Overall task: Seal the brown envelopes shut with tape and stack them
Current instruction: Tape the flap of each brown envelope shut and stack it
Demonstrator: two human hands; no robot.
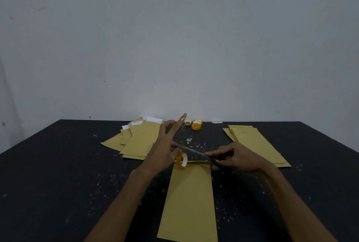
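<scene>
A long brown envelope [189, 201] lies lengthwise in front of me on the black table [58, 173]. At its far end, my left hand [165, 150] holds a small orange-cored tape roll [181, 160] with thumb and lower fingers, while two fingers stick up straight. My right hand [235, 157] grips black-handled scissors [196, 151], whose blades point left toward the roll above the envelope's flap edge. A loose pile of brown envelopes [136, 140], some with white paper showing, lies at the back left. A neater stack of brown envelopes [256, 144] lies at the right.
Two or three spare tape rolls [196, 124] stand near the table's far edge by the grey wall. Small white specks and scraps dot the tabletop around the envelope.
</scene>
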